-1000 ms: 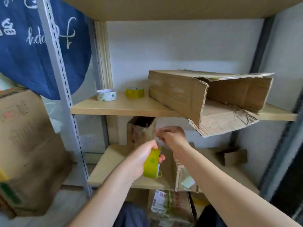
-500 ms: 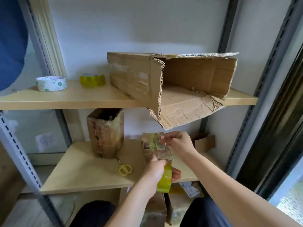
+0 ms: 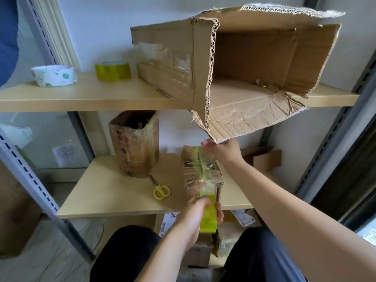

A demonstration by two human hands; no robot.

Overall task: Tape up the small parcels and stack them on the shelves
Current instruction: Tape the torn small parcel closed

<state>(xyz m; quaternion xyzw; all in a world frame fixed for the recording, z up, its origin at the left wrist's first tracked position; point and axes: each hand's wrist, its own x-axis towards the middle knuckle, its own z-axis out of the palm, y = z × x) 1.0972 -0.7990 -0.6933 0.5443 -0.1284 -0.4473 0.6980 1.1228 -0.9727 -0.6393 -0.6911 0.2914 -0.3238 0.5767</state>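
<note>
- So the small parcel (image 3: 200,169) sits on the lower shelf (image 3: 114,198), already pretty wrapped in shiny tape. I'll place everything else off that parcel.
- Left hand (image 3: 195,216) is right in front of the parcel, at its near end, fingers curled round a yellow-green tape roll (image 3: 208,218). A strip of tape runs from the roll up over the parcel's top.
- Right hand (image 3: 222,151) is at the parcel's far top corner, fingertips pinching down on the tape end there. It's a bit blurry, so can't say much more about the grip.
- Yellow scissors (image 3: 159,190) lie flat just left of the parcel.
- Taller taped box (image 3: 135,143) stands upright further left and behind.
- Above the parcel, a big torn-open carton (image 3: 244,68) lies on its side on the upper shelf (image 3: 85,98), its ragged flap hanging over the edge.
- Two more tape rolls up there, left of the carton: a yellow one (image 3: 113,71) and a white one (image 3: 54,76).
</note>
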